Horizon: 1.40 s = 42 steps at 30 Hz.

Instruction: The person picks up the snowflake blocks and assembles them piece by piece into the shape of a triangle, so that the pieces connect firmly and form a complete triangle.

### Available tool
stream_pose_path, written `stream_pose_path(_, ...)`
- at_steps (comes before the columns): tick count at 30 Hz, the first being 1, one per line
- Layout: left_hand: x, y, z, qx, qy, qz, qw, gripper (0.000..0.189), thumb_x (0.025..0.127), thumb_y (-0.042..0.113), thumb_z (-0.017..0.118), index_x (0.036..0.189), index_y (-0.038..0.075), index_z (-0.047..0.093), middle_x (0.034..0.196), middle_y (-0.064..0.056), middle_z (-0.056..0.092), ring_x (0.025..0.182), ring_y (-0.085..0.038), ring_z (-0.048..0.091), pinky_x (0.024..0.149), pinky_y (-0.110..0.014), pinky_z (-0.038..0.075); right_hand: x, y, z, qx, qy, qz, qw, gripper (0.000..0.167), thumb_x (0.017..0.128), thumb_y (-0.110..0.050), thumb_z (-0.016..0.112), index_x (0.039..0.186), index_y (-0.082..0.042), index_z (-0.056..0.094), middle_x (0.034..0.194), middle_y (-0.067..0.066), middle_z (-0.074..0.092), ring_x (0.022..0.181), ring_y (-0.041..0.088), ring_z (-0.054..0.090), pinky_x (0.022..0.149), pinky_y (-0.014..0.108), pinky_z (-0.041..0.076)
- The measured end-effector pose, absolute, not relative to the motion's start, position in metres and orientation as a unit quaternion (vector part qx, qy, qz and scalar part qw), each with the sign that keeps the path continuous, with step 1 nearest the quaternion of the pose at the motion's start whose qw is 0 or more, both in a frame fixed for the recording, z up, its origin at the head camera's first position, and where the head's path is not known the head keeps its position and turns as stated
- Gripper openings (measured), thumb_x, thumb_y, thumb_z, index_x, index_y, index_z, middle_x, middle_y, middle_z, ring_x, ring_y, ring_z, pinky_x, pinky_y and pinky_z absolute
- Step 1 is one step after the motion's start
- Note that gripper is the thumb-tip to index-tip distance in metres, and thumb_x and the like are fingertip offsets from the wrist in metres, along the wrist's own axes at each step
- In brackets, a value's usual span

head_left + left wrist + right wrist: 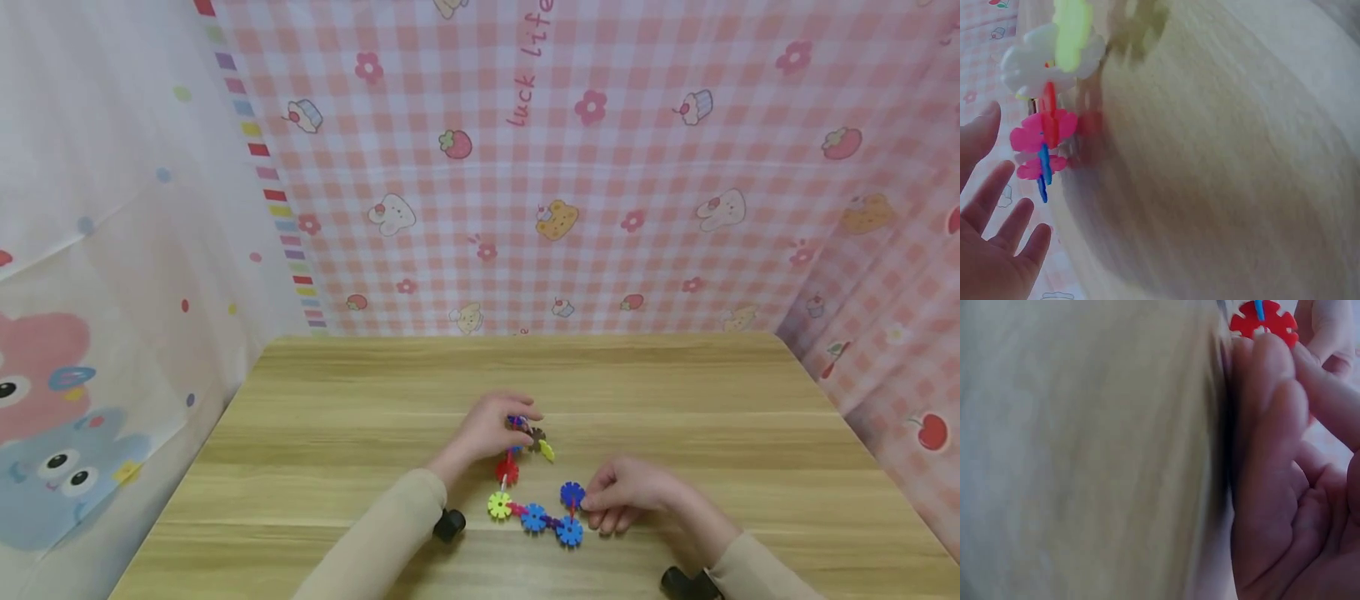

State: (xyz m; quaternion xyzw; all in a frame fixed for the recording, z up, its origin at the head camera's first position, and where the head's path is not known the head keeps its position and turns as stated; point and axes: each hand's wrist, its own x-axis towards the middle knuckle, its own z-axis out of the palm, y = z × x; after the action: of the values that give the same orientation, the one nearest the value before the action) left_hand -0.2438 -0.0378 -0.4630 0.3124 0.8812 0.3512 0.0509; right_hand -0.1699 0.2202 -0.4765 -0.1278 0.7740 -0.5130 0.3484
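A chain of interlocked plastic snowflake discs (533, 517) lies bent on the table, with blue, yellow, red and pink pieces. My left hand (491, 425) is over its far end, near a brown disc (537, 439) and a small yellow disc (547, 451). In the left wrist view the fingers (1013, 228) are spread beside the linked discs, with a gap between. At the near right end, my right hand (633, 496) pinches a red disc (1264, 324) between thumb and fingers. A dark blue disc (572, 493) stands at these fingertips. Fingers partly hide the red disc.
The wooden table (337, 400) extends around the chain on all sides. A pink checked cloth (525, 167) hangs behind it, and a white patterned cloth (112, 208) on the left. Black wrist cameras (450, 526) sit at both sleeves.
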Motion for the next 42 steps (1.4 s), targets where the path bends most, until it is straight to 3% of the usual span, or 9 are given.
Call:
stream_pose_path(10,-0.247,-0.036,-0.469,0.323,0.896,0.302,0.044,0.028,0.078,0.014,0.085,0.106,0.014,0.078,0.117,-0.004,0.067,0.113,-0.024,0.058,0.107,-0.043,0.037,-0.180,0.211,-0.482,-0.080,0.762,-0.552,0.329,0.015,0.095,-0.009,0.064,0.092,0.004,0.069,0.076,0.007,0.071,0.060,0.007,0.065,0.054,0.019,0.054)
stream_pose_path(21,-0.244,-0.037,-0.477,0.297,0.920,0.257,0.020,0.022,0.075,0.023,0.088,0.095,0.025,0.079,0.115,0.002,0.063,0.115,-0.023,0.050,0.101,-0.043,0.038,-0.192,0.202,-0.485,-0.050,0.764,-0.570,0.300,0.015,0.097,-0.010,0.062,0.095,0.004,0.068,0.075,0.002,0.070,0.059,0.006,0.063,0.054,0.019,0.053)
stream_pose_path(28,-0.241,-0.041,-0.475,0.295,0.918,0.263,0.028,0.026,0.074,0.020,0.088,0.097,0.024,0.079,0.112,0.003,0.067,0.117,-0.024,0.050,0.103,-0.045,0.035,-0.198,0.197,-0.485,-0.054,0.764,-0.576,0.287,0.015,0.097,-0.008,0.061,0.093,0.005,0.068,0.074,0.001,0.067,0.059,0.006,0.060,0.054,0.019,0.053)
stream_pose_path(36,-0.243,-0.042,-0.477,0.329,0.909,0.256,0.014,0.023,0.074,0.019,0.088,0.095,0.021,0.080,0.091,0.012,0.071,0.097,-0.012,0.056,0.098,-0.036,0.039,-0.201,0.191,-0.485,-0.057,0.761,-0.578,0.289,0.014,0.096,-0.007,0.061,0.090,0.004,0.067,0.072,0.000,0.066,0.058,0.005,0.059,0.053,0.018,0.052)
stream_pose_path(42,-0.244,-0.042,-0.477,0.334,0.902,0.274,0.015,0.023,0.075,0.017,0.088,0.096,0.018,0.080,0.087,0.010,0.071,0.094,-0.013,0.057,0.097,-0.034,0.040,-0.201,0.191,-0.484,-0.049,0.751,-0.588,0.297,0.013,0.096,-0.006,0.060,0.088,0.001,0.066,0.070,0.000,0.064,0.055,0.003,0.055,0.051,0.016,0.049)
